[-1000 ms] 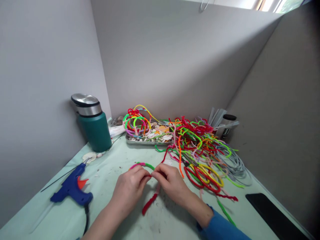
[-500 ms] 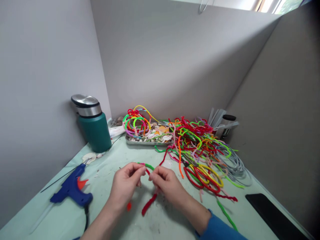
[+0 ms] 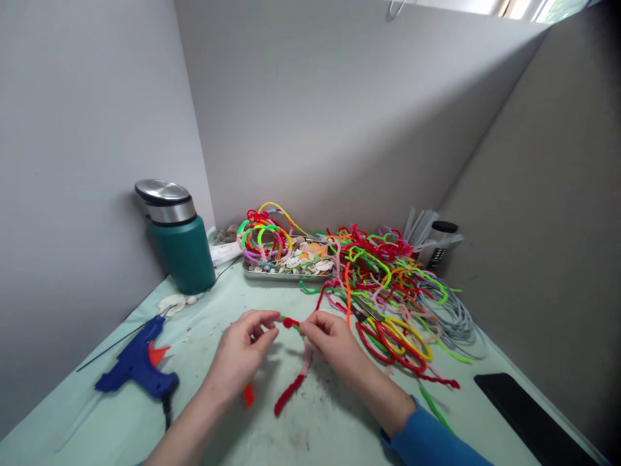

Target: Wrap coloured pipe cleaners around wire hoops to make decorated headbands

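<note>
A curved band of coloured pipe cleaners (image 3: pixel 307 356) is between my hands, its red end (image 3: pixel 290 396) and orange end (image 3: pixel 248 395) hanging low. A small red coil (image 3: pixel 288 322) sits on its green upper part. My right hand (image 3: pixel 334 343) pinches the band and the red pipe cleaner just right of the coil. At the coil's left, my left hand (image 3: pixel 245 343) has thumb and index finger apart, the index tip against the band. Part of the band passes hidden behind my left hand.
A blue glue gun (image 3: pixel 138 362) and green bottle (image 3: pixel 182 252) stand left. Behind are a metal tray (image 3: pixel 286 276) of shells and finished-looking coloured loops (image 3: pixel 264 239). Piled pipe cleaners (image 3: pixel 378 259), red-handled scissors (image 3: pixel 392 346), grey wire (image 3: pixel 458 317) and a black phone-like slab (image 3: pixel 528 414) lie right.
My left thumb and index finger have parted from the red pipe cleaner they were pinching. A red coil now shows on the band, and my right hand has shifted slightly up and right.
</note>
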Motion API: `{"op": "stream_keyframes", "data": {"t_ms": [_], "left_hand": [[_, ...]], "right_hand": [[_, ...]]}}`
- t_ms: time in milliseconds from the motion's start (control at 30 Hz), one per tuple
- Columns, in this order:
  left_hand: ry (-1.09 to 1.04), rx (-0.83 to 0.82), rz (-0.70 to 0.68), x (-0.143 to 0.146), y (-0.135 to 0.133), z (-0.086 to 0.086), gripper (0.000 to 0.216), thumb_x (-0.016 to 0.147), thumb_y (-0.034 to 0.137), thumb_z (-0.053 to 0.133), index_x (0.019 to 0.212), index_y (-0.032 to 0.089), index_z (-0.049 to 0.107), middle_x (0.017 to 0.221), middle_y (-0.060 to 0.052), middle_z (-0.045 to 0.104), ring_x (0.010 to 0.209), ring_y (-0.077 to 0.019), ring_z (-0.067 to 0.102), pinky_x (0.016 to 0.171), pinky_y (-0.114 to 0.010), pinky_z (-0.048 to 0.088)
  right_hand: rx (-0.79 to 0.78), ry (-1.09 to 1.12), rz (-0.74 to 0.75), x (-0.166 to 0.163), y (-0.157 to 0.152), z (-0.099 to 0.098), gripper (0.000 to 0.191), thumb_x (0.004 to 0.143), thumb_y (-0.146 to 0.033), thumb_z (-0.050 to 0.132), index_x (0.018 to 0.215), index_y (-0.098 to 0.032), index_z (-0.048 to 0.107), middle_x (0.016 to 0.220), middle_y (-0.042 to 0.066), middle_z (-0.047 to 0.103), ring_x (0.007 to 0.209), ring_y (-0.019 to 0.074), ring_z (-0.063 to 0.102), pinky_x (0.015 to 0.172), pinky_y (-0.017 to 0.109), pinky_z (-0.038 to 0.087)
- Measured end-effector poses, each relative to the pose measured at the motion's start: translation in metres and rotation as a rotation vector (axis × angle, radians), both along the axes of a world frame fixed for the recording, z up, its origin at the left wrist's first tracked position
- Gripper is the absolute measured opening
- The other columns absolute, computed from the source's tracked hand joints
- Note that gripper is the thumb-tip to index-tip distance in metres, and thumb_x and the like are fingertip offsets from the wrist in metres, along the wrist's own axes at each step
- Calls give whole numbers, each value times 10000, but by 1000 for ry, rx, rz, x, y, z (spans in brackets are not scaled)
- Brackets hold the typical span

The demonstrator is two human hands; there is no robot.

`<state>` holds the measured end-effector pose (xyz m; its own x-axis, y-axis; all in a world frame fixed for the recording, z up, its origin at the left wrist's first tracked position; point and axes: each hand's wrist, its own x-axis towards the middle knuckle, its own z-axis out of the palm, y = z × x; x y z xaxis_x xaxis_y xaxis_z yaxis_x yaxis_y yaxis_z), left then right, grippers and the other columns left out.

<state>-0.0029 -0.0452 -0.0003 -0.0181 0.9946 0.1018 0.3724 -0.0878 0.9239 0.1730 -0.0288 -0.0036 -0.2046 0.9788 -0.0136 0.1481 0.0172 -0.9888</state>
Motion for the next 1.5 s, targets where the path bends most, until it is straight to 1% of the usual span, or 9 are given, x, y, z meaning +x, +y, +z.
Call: {"op": "stream_keyframes", "data": {"t_ms": [300, 533, 700, 900, 967, 1100, 1200, 1267, 1500], "left_hand": [[330, 165, -106, 4, -8, 8, 192, 812, 268, 504, 736, 194, 664, 740, -16, 634, 709, -154, 569, 655, -252, 386], [173, 35, 4, 3, -7, 4, 220, 797, 363, 526, 706, 186, 618, 585, 24, 569, 558, -126, 485, 545, -230, 344], [-112, -86, 48, 5, -6, 2, 236, 755, 391, 575, 709, 162, 607, 522, 43, 502, 487, -99, 427, 478, -205, 324], [-467, -218, -9, 11, -6, -3, 247, 740, 392, 601, 718, 147, 574, 487, 52, 480, 454, -79, 406, 480, -197, 342], [-485, -240, -26, 10, -5, -2, 264, 747, 407, 594, 754, 143, 588, 530, 45, 491, 459, -77, 404, 478, -201, 348], [-242, -165, 37, 2, -5, 7, 357, 773, 438, 550, 983, 161, 632, 699, -1, 562, 538, -110, 464, 497, -225, 380], [65, 28, -7, -2, -5, 10, 321, 785, 400, 547, 1013, 201, 657, 838, -33, 596, 660, -143, 534, 589, -247, 411], [254, 141, -64, -1, -7, 8, 266, 799, 346, 538, 999, 226, 666, 825, -25, 590, 667, -146, 544, 615, -252, 407], [642, 273, -110, 4, -11, 3, 239, 865, 274, 427, 799, 223, 652, 797, -36, 618, 749, -178, 585, 653, -257, 390]], "right_hand": [[249, -261, 86, 2, -7, -4, 208, 821, -299, 519, 675, -156, 558, 573, -38, 482, 545, 90, 417, 499, 199, 298], [273, -301, 35, 5, -4, -4, 270, 852, -338, 493, 680, -153, 588, 546, -30, 484, 552, 100, 431, 503, 207, 292], [135, -136, 88, -4, -9, -6, 248, 820, -323, 520, 674, -139, 597, 519, -33, 466, 492, 89, 423, 470, 206, 297], [-238, 201, 189, -21, -19, -11, 259, 781, -384, 535, 671, -149, 538, 460, -68, 381, 384, 54, 254, 379, 189, 180], [-229, 176, 162, -19, -17, -10, 259, 781, -385, 536, 675, -148, 540, 470, -67, 382, 393, 56, 270, 387, 188, 197], [54, -120, 50, -6, -10, -6, 241, 807, -329, 518, 657, -146, 560, 513, -42, 429, 483, 83, 392, 469, 201, 285], [290, -366, 36, 1, -8, -4, 260, 839, -293, 495, 626, -153, 543, 535, -31, 470, 533, 92, 420, 507, 210, 274], [398, -473, 52, 2, -10, -4, 274, 855, -283, 481, 615, -159, 525, 536, -32, 475, 529, 90, 414, 506, 215, 254], [474, -509, 60, 2, -11, -2, 285, 879, -324, 474, 648, -175, 547, 560, -23, 508, 535, 103, 441, 509, 221, 262]]}}
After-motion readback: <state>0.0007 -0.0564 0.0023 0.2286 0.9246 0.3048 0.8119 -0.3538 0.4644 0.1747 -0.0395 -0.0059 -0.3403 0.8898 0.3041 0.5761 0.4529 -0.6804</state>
